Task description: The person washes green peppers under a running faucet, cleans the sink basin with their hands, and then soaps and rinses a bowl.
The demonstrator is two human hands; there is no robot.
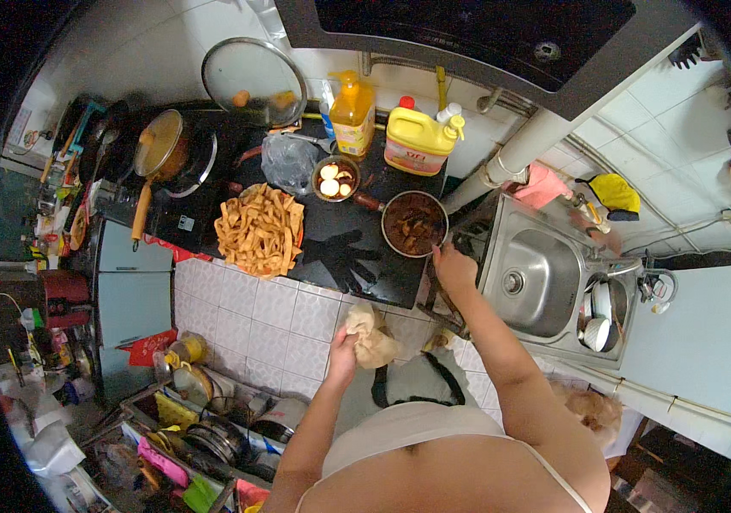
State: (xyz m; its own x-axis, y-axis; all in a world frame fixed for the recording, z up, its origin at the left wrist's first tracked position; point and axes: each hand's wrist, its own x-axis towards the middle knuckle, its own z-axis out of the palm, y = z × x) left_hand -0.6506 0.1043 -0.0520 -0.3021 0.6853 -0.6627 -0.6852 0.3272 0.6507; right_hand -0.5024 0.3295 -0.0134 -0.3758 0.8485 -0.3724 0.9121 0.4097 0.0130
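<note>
My left hand [342, 359] is closed around a crumpled beige cloth or bag [375, 346], held in front of the counter edge. My right hand [456, 269] reaches to the lower right rim of a saucepan [415, 223] with dark brown food inside. Its fingers are curled by that rim, but whether they grip it is hidden. The saucepan's brown handle [369, 202] points left. A black glove [346, 260] lies flat on the black counter [324, 218]. Left of it is a heap of golden-brown strips [260, 231]. A bowl [336, 179] holds pale, rounded pieces in dark liquid.
A yellow jug [420, 141] and an orange pump bottle [351, 118] stand at the back by a plastic bag [288, 160]. A lidded pan [163, 147] sits left, its handle jutting forward. Right is a steel sink [542, 282]; a cookware rack [211, 423] stands lower left.
</note>
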